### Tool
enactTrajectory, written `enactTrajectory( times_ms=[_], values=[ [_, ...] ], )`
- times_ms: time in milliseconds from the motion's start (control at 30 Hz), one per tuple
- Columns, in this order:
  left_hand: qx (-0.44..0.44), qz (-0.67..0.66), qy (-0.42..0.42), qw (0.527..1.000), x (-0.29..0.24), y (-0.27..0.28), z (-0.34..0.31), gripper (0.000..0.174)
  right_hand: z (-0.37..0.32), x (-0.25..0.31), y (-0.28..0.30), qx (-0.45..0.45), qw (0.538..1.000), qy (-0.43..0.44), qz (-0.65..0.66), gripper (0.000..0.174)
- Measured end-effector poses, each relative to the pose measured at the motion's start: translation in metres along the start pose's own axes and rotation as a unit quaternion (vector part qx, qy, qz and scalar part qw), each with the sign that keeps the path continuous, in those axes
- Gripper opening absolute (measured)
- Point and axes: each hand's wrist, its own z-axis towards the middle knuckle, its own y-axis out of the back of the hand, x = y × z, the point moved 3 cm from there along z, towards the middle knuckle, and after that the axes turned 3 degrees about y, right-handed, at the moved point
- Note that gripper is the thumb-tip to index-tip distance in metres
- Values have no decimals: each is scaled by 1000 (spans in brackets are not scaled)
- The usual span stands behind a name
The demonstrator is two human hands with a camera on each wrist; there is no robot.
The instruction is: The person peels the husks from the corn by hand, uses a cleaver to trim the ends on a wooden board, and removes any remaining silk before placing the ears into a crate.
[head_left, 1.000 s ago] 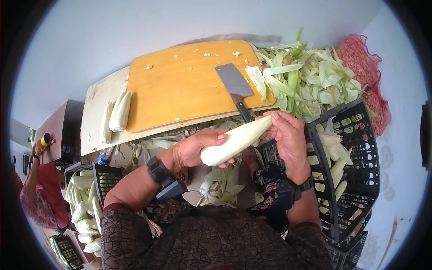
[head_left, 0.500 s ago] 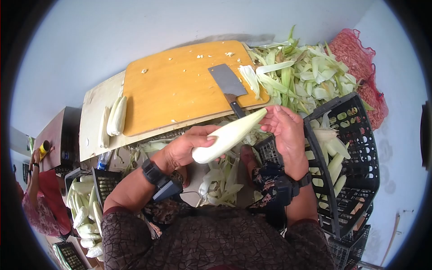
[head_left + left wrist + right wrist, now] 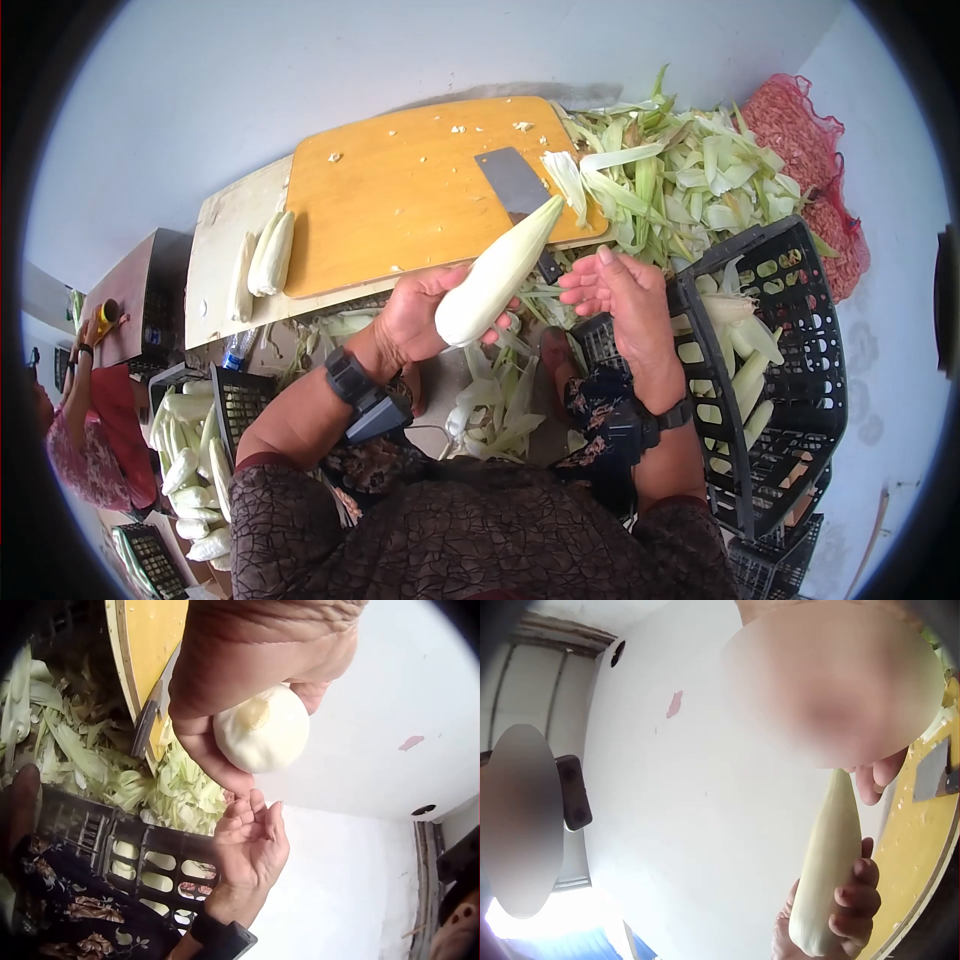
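Note:
The left hand point(image 3: 418, 318) grips a pale husked corn ear point(image 3: 497, 273) by its thick end, the tapered tip pointing up and to the right. In the left wrist view, the ear's round cut base point(image 3: 264, 729) shows between thumb and fingers. The right hand point(image 3: 632, 305) is held beside the ear with loosely bent fingers, apart from it in the head view. Behind the ear a cleaver point(image 3: 512, 183) lies on the yellow cutting board point(image 3: 370, 200), its handle partly hidden. Two or more whole ears point(image 3: 270, 255) lie at the board's left.
Loose husks point(image 3: 700, 170) are piled right of the board, beside a red mesh sack point(image 3: 800, 130). A black crate point(image 3: 800, 370) with husks stands at the right, a crate of corn point(image 3: 190, 450) at the left. Another person point(image 3: 100, 430) is at the far left.
The right hand has let go of the ear's tip and moved slightly down. The ear has tilted more upright in the left hand.

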Motion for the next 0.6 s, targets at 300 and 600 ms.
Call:
enactTrajectory(
  times_ms=[300, 600],
  values=[
    [-16, 19, -3, 1000, 4, -3, 2, 55, -4, -7, -14, 40, 998, -10, -51, 28],
    [-150, 59, -22, 987, 6, 12, 3, 48, -6, -7, -17, 37, 993, -30, -106, 25]
  ],
)
